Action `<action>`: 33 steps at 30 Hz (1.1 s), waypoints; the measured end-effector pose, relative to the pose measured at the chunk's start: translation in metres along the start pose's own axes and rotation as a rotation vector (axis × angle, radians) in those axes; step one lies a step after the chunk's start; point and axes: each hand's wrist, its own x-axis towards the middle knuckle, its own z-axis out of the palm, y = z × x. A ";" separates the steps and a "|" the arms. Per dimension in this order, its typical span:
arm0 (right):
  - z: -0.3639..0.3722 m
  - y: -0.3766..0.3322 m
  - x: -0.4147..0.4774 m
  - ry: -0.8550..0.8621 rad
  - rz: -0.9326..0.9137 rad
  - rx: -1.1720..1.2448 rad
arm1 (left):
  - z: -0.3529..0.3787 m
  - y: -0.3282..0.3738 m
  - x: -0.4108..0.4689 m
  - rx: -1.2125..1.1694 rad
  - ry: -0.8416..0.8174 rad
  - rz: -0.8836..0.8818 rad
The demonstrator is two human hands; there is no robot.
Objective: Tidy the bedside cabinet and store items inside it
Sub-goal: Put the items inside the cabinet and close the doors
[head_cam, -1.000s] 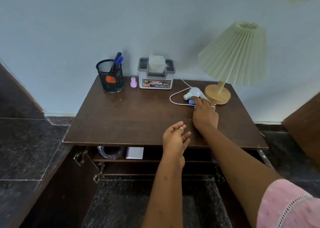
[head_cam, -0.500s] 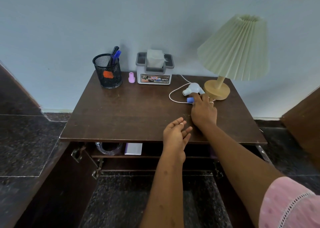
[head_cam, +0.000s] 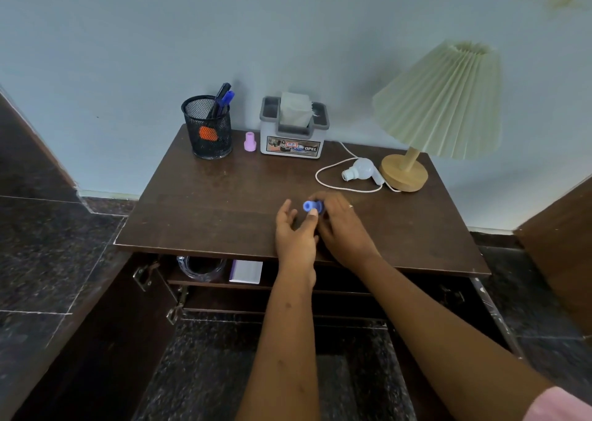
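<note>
Head view: dark brown bedside cabinet top [head_cam: 224, 209] against a pale blue wall; dark speckled floor tiles left and right. Both doors below stand open; a shelf inside holds a clear ring-shaped item [head_cam: 201, 268] and a small white box [head_cam: 246, 271].

Back edge, left to right in frame: mesh pen holder [head_cam: 208, 132], pink cap [head_cam: 250, 141], tissue box [head_cam: 294, 130], white bulb [head_cam: 360, 169] with looped cord, pleated lamp [head_cam: 439, 106].

Blue cap [head_cam: 310, 206] sits mid-frame, above the counter, pinched in the right hand [head_cam: 342, 225]; its open end faces frame left, long axis roughly horizontal. Left hand [head_cam: 293, 231] is loosely spread, thumb touching the cap, no full grip.

Bare counter lies left of the hands and along the front edge.
</note>
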 end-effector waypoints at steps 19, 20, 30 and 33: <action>0.064 -0.035 0.071 -0.073 -0.074 -0.059 | -0.074 0.057 0.075 0.302 0.406 0.417; 0.071 -0.039 0.086 -0.072 -0.083 -0.079 | -0.076 0.057 0.078 0.265 0.405 0.424; 0.104 -0.056 0.173 -0.054 0.064 -0.405 | -0.079 0.045 0.105 0.159 0.390 0.507; 0.107 -0.056 0.178 -0.058 0.075 -0.439 | -0.075 0.045 0.100 0.185 0.386 0.528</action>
